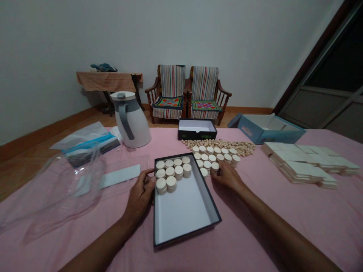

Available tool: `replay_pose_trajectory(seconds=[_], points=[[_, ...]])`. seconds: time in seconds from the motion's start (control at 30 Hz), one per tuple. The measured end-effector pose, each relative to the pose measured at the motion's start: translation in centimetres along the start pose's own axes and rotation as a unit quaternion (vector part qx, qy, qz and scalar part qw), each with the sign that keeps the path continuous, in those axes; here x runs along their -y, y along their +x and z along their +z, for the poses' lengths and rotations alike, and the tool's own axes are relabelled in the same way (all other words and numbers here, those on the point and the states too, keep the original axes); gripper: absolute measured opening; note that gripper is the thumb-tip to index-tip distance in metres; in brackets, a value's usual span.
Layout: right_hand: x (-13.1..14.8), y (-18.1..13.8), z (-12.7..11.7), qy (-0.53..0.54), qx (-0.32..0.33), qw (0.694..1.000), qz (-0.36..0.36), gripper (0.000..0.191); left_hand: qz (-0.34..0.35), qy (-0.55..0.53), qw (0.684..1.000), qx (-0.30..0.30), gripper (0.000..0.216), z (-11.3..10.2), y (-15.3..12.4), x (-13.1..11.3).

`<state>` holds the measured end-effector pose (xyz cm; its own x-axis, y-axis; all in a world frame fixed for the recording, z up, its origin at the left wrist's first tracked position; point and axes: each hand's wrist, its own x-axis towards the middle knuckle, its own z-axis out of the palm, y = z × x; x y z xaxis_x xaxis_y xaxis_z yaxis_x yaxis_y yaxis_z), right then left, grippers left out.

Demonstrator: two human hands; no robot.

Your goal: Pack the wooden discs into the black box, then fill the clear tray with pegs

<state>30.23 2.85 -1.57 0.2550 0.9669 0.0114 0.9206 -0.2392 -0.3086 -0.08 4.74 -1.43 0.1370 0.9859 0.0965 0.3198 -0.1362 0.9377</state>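
Just right of centre, your right hand [227, 176] rests its fingertips on the nearest of the disc stacks [215, 156] on the table [255, 226], though whether it grips cannot be told; they look light, smooth and apt to topple, so pinch a stack by its sides. Your left hand [140, 196] lies slack against the box [184, 211], beside the packed discs [172, 173]; beads [224, 144] crowd behind, jug [131, 119] upper left.

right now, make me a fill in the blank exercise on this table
1. The left hand holds the ___ edge of the black box.
2. The right hand touches wooden disc stacks standing ___ that box.
3. The white jug has a ___ handle.
4. The tablecloth is ___.
Missing words: left; outside; grey; pink.
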Motion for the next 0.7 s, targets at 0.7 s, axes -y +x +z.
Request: replay_pose_trajectory(seconds=[0.7], points=[[6.7,-4.2,-7.2,0.113,-0.001,0.987,-0.113,0.006,0.017,-0.006,1.000,0.007,0.039,0.0,0.0,0.0]])
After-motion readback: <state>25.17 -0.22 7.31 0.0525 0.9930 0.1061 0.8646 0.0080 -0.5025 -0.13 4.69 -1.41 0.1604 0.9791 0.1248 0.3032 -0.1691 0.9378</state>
